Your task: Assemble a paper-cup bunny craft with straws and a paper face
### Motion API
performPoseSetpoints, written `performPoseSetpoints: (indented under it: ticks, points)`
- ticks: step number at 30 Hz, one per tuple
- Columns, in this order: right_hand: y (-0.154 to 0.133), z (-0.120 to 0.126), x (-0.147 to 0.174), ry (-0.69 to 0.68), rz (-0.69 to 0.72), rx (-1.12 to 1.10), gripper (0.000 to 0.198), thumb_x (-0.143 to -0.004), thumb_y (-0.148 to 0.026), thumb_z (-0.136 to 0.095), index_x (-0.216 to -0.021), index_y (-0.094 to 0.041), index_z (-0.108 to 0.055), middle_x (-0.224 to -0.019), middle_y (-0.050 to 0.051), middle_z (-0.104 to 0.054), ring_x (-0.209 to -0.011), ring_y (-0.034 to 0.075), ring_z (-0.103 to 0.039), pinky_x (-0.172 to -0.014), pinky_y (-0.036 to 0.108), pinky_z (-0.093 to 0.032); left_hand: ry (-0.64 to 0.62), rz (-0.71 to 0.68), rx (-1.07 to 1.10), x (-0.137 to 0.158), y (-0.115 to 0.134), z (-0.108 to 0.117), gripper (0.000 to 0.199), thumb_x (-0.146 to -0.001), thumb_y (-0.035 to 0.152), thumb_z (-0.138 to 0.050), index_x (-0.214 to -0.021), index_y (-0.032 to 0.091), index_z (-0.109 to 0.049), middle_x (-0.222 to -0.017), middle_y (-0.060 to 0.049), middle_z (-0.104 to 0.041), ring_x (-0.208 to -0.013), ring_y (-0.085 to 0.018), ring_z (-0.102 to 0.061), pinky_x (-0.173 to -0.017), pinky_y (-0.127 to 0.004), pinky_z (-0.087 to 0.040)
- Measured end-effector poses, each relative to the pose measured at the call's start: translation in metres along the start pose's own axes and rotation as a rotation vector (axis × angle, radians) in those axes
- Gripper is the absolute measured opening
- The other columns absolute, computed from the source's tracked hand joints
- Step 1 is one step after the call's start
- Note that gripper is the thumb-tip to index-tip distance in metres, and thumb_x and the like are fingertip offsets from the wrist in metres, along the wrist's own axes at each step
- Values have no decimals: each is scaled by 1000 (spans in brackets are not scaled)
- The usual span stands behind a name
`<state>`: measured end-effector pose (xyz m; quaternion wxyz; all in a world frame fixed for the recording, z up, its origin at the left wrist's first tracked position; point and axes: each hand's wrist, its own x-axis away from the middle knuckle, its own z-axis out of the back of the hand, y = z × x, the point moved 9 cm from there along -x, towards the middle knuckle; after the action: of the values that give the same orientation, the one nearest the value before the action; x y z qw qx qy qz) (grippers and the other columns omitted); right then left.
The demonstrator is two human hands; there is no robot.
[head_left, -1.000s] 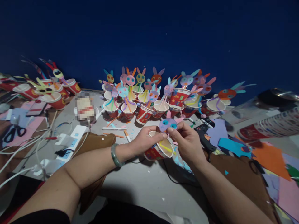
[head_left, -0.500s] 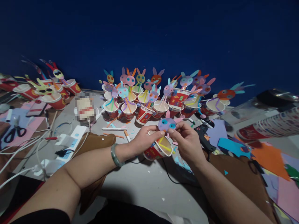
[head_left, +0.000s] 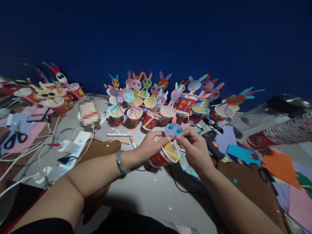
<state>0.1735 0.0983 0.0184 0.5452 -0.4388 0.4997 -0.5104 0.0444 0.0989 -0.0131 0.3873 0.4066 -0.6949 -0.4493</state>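
Note:
Between my two hands is a purple paper rabbit head (head_left: 173, 130) with blue eyes and pink ears. My left hand (head_left: 154, 145) pinches its left edge, thumb in front. The right edge is pinched by the thumb and fingers of my right hand (head_left: 191, 144). Just below, a red patterned paper cup (head_left: 161, 158) stands tilted, its mouth turned toward the right. A bent yellow pipe cleaner (head_left: 170, 151) shows inside the cup. Whether the head touches the cup or the yellow piece is hidden by my fingers.
Several cups with paper rabbits (head_left: 135, 112) line the back. A black glue gun (head_left: 214, 144) lies right of my right hand. Stacked paper cups (head_left: 282, 131) and coloured paper (head_left: 280, 165) are at the right; a power strip (head_left: 75, 152) and scissors (head_left: 16, 136) at the left.
The rabbit head and my right hand have shifted very slightly to the left. Both hands keep their pinch on it.

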Motion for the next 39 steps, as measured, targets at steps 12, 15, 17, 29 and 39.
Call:
performPoseSetpoints:
  ticks: [12,15,17,29,39]
  points:
    - [5,-3,0,-27,-17,-33,27,-75,-40,-76,-74,-22,-56,-68,-3,-57,-60,11,-49,-59,25,-43,-21,-40,-55,-4,-5,2,33,-80,44,-69,-79,11,-67,-72,-1,-61,-68,-11,-53,-66,-24,-41]
    - [7,-7,0,-55,-25,-22,28,-72,-42,-79,-84,-22,-63,-77,-1,-63,-69,14,-56,-66,27,-47,-37,-59,-65,-5,-7,2,33,-82,44,-67,-83,12,-69,-76,-2,-63,-75,-14,-57,-70,-25,-43]
    - [9,-9,-1,-78,-41,-25,30,-72,-43,-79,-86,-22,-64,-79,0,-65,-72,15,-58,-68,28,-49,-44,-57,-62,-5,-8,2,32,-83,44,-66,-86,12,-69,-78,-3,-65,-76,-14,-58,-71,-25,-44]
    - [11,-9,0,-83,-41,-23,27,-74,-42,-79,-87,-22,-68,-81,1,-69,-74,17,-61,-71,29,-51,-49,-46,-145,-2,-4,2,20,-75,29,-67,-84,11,-68,-70,0,-58,-63,-10,-50,-60,-22,-39]
    - [17,-11,1,-96,-41,3,34,-75,-49,-78,-92,-22,-69,-88,4,-74,-75,18,-65,-72,32,-53,-41,-92,-202,-1,1,0,22,-75,32,-67,-80,11,-65,-74,-2,-59,-68,-12,-51,-67,-24,-43]
